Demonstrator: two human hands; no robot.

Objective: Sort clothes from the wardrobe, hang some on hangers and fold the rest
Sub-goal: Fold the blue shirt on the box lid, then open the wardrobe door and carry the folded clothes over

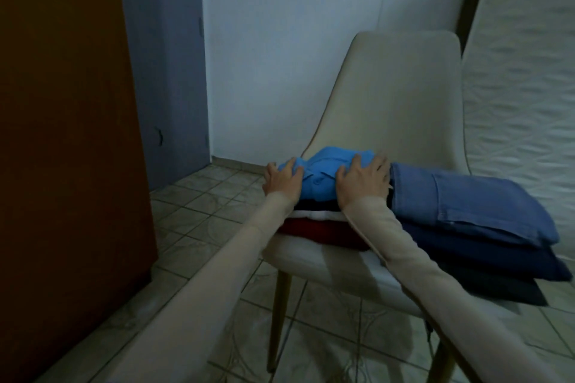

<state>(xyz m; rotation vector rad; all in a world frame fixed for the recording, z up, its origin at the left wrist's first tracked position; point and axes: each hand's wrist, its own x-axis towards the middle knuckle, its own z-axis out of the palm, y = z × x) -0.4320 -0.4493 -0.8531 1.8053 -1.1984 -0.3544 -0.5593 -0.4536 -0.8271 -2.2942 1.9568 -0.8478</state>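
So the folded light blue polo shirt sits on top of a small stack on the seat of a cream chair. Under it there's a dark garment, then a white one, then a dark red one at the bottom. Both hands are on the polo: the left hand lies over its left edge with fingers spread and slightly bent onto the fabric, and the right hand lies on the right side, fingers spread too, pressing down flat. Can't tell if either thumb is actually tucked under the cloth.

Just beside that stack, on the right half of the seat, is a second pile: folded blue jeans on top, a navy pair below, and something darker under that, sticking out past the seat edge.

Both arms wear beige long sleeves. The chair has wooden legs and stands on a tiled floor. A brown wardrobe panel fills the left side, and a pale wall is behind.
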